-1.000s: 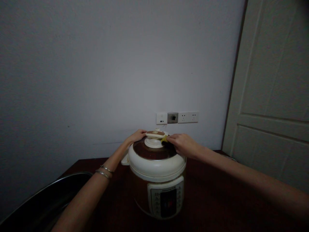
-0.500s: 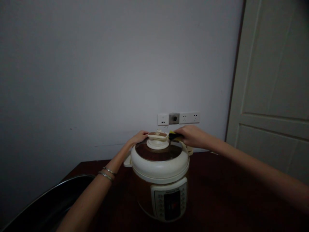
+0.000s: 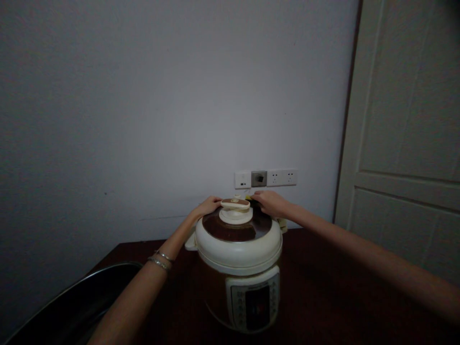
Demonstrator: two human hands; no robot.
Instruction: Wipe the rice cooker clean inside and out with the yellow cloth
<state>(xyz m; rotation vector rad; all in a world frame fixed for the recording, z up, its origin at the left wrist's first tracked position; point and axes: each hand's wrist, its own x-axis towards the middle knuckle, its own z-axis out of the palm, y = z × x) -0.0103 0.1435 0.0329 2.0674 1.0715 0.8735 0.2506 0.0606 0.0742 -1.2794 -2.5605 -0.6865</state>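
An electric pressure cooker with a white lid rim and brown top stands upright in front of me. My left hand steadies it at the back left of the lid. Its fingers reach to the left end of the lid handle, and their tips are partly hidden. On the far right of the lid, my right hand is closed around a black-and-yellow sponge. Mostly the fingers cover it; a small yellow edge shows beside the handle.
A dark pan with a pale rim sits at the lower left, beneath my left forearm. The cooker rests on a dark red table against the wall. Wall sockets are behind it, and a panelled door rises at right.
My right hand has moved left and slightly down with the sponge, closer behind the handle, so less of the sponge shows. My left hand stays in place.
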